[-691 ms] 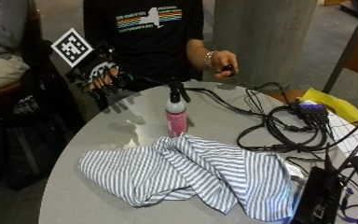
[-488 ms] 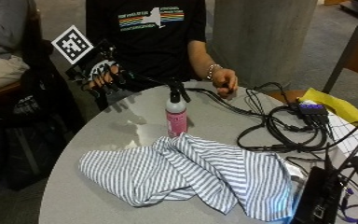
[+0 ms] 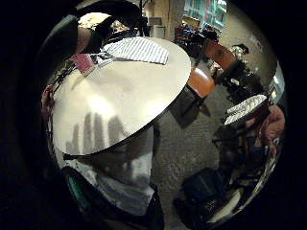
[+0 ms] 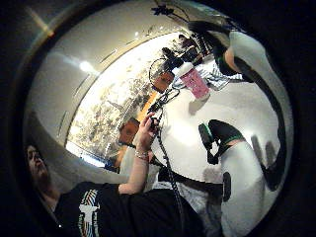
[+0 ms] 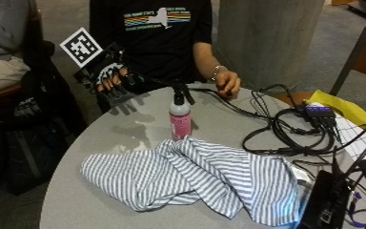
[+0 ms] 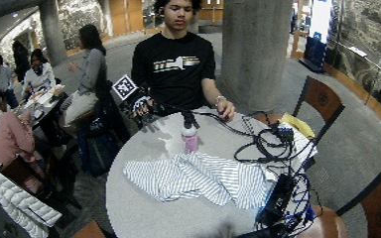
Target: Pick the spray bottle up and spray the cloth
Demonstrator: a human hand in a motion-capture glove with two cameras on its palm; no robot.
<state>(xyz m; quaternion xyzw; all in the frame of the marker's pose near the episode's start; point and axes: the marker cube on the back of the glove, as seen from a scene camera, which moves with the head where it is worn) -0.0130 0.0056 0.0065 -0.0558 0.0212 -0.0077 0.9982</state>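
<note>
Outside view: gloved right hand [image 5: 110, 82] hovers apart from spray bottle [image 5: 180, 117].

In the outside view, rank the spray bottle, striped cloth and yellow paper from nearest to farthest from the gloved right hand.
From the gloved right hand, raised over the table's far edge:
1. Spray bottle, upright mid-table, just in front of the cloth.
2. Striped cloth, bunched on the table's near side.
3. Yellow paper, at the opposite edge beyond the cables.

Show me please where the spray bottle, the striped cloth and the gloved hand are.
spray bottle [image 5: 180, 123]: outside view, on its pink body.
striped cloth [image 5: 192, 178]: outside view, on its middle folds.
gloved right hand [image 5: 110, 79]: outside view, on the back of the hand.
</note>
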